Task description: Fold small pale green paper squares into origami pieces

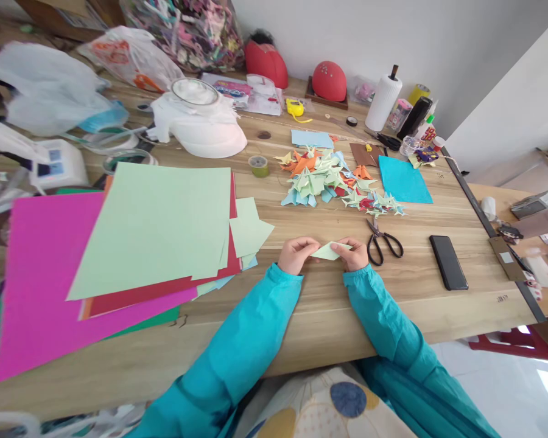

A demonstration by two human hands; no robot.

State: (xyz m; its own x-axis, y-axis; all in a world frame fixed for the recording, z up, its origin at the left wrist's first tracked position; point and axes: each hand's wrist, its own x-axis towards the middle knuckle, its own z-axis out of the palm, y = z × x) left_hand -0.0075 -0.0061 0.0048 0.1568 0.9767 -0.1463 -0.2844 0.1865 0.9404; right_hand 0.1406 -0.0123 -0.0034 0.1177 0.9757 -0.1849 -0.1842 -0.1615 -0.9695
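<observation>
Watching remotely through the head camera. A wood-grain table (324,316) is spanning most of the view, and a pale wall (347,30) is rising behind it. On the left, large sheets are lying in a loose stack: a pale green sheet (159,219) is topping it, and a magenta sheet (45,255) is sticking out beneath. Toward the back I am seeing a white cap (214,131), a yellow tape measure (295,107) and a red dome-shaped object (329,80). Ahead of the hands, a heap of folded paper shapes (315,179) is spreading in green, orange, blue and red; a bright blue sheet (404,179) is lying just right of it. Black-handled scissors (378,234) are resting near the right hand (356,254), with a dark phone (448,261) lying farther right.

The folded paper (326,252) is sitting between the two hands, just above the table's near half. It is showing pale green, slim and roughly diamond-shaped, tapering toward the right.

The left hand (296,254) is pinching its left end, thumb and fingers together on the paper. The right hand is clamping the other end, thumb lying on top. Both forearms, in teal sleeves (242,322), are angling inward from the near edge.
</observation>
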